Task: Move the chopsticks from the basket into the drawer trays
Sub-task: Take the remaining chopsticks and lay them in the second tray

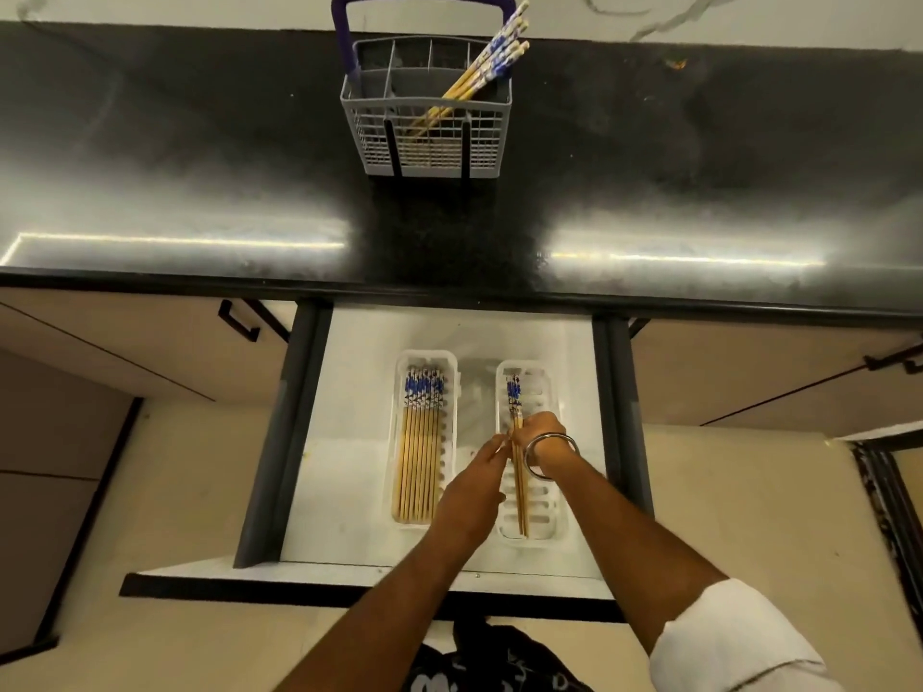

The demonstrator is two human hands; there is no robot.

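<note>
Both hands are working over the right tray [530, 534] in the open drawer [349, 392], which is standing out below the front edge of the table [200, 142]. The right hand [542, 432], with a metal bangle [552, 454] on its wrist, is closing around a small bunch of chopsticks [520, 496] near their middle, holding them lengthwise over the tray with the blue patterned ends pointing toward the table. The left hand [474, 484] is reaching in from the side with fingers partly curled, its fingertips touching the bunch; whether it is pinching or only steadying them I cannot tell.

The left tray [452, 372] is already holding a neat row of chopsticks [419, 452] lying flat and parallel, patterned ends all toward the table. More chopsticks [492, 62] are still leaning in the right compartment of the grey basket [429, 142] standing near the table's back edge, so the job is looking partly done.

To finish this step well, the person is probably needing to lower the bunch until the tips are resting on the slotted tray floor, keep the sticks parallel to the tray's long walls, then loosen the grip gradually so they are spreading side by side rather than crossing. The left hand can be nudging strays into line against the tray wall.
</note>
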